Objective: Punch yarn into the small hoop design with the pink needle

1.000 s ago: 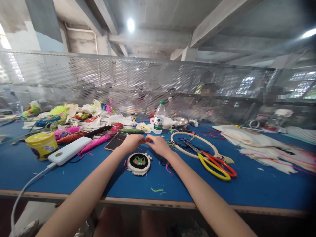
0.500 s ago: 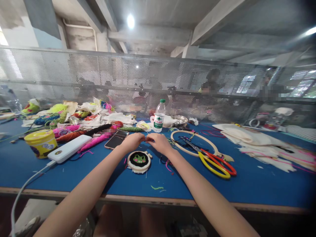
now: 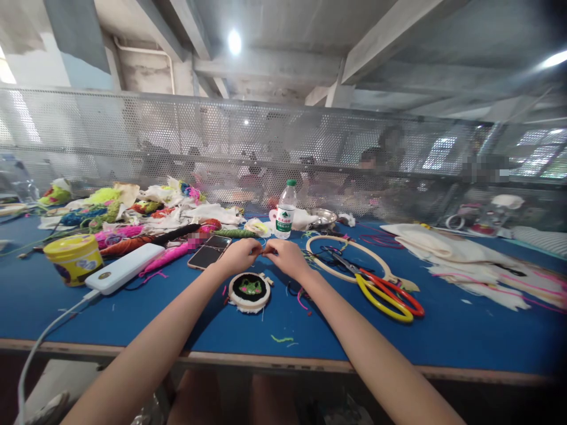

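My left hand (image 3: pixel 240 255) and my right hand (image 3: pixel 284 257) meet above the table, fingertips pinched close together. Whatever lies between the fingers is too small to make out. Just below them, flat on the table, is a small round embroidery hoop (image 3: pixel 249 292) with a green frog face and pink cheeks on black. A phone (image 3: pixel 206 254) lies beside my left hand. To the right of my right hand rests a larger wooden hoop (image 3: pixel 374 252), and scissors (image 3: pixel 385 295) with red and yellow handles lie partly across it.
A water bottle (image 3: pixel 286 211) stands beyond my hands. On the left are a yellow tub (image 3: pixel 73 260), a white power bank (image 3: pixel 126 268) with its cable, and heaped yarn (image 3: pixel 117 212). White cloth (image 3: pixel 460 251) lies at the right. A perforated metal screen (image 3: pixel 266 141) runs along the back.
My fingertips have shifted very slightly and stay close together. The hoops, scissors and bottle rest where they were; the view has moved a little.
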Tool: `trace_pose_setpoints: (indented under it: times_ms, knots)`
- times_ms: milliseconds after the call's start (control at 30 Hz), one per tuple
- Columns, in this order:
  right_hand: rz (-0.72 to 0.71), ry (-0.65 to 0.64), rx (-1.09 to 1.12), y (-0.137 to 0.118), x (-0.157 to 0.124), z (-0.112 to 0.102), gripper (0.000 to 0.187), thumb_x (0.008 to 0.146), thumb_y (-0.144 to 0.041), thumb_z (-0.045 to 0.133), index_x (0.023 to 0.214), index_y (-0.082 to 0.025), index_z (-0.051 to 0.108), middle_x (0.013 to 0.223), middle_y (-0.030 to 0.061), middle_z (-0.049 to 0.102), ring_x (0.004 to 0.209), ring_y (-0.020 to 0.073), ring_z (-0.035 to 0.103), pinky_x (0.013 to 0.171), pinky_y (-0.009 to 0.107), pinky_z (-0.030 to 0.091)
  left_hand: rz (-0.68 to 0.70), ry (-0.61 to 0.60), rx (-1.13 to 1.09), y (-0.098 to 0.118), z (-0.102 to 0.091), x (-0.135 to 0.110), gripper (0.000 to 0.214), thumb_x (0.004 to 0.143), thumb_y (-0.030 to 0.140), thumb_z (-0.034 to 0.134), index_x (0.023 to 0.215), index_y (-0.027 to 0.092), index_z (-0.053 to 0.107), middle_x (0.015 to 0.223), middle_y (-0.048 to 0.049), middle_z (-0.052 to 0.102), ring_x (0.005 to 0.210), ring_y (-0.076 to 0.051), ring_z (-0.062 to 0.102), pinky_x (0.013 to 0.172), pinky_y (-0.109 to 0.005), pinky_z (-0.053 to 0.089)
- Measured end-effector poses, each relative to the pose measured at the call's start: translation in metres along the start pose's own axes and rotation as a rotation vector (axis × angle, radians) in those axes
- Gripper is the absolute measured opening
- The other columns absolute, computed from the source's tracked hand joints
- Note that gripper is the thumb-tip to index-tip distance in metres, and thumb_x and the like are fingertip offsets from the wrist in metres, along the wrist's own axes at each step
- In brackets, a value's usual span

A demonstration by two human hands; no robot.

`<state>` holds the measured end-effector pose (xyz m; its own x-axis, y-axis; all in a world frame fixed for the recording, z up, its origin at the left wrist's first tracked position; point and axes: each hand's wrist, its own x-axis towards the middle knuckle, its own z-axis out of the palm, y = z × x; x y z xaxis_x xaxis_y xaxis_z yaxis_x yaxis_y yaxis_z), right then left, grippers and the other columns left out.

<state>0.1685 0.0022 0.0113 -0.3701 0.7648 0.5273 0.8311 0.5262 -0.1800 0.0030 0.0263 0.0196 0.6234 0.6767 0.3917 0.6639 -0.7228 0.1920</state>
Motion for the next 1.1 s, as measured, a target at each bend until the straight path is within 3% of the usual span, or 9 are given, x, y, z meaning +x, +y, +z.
trace_pose_setpoints:
  times_ms: [800,1100]
  knots:
    - [0.125,-0.006,-0.038,0.0007,-0.0003,-0.0012,0.028,0.078,-0.049,0.052,0.078,-0.022,0.059,0.065,-0.0011,0.062,0.058,0.0122,0.053,0.051,0.022,0.025,-0.054,-0.036,-0.212,-0.0049,-0.0088,0.0006,0.023,0.078,0.031,0.048,0.073,0.015,0.063,0.063,0.0002,0.056,0.058,-0.011,0.047,0.052,-0.020,0.033]
    - [0.185,-0.024,-0.062,-0.0008,-0.0001,-0.0011,0.035,0.076,-0.055,0.050,0.076,-0.022,0.060,0.058,-0.0013,0.059,0.052,0.0129,0.051,0.047,0.022,0.022,-0.064,-0.068,-0.176,-0.0082,-0.0087,0.0006,0.026,0.079,0.034,0.048,0.071,0.014,0.062,0.058,0.0014,0.053,0.055,-0.010,0.045,0.049,-0.020,0.031]
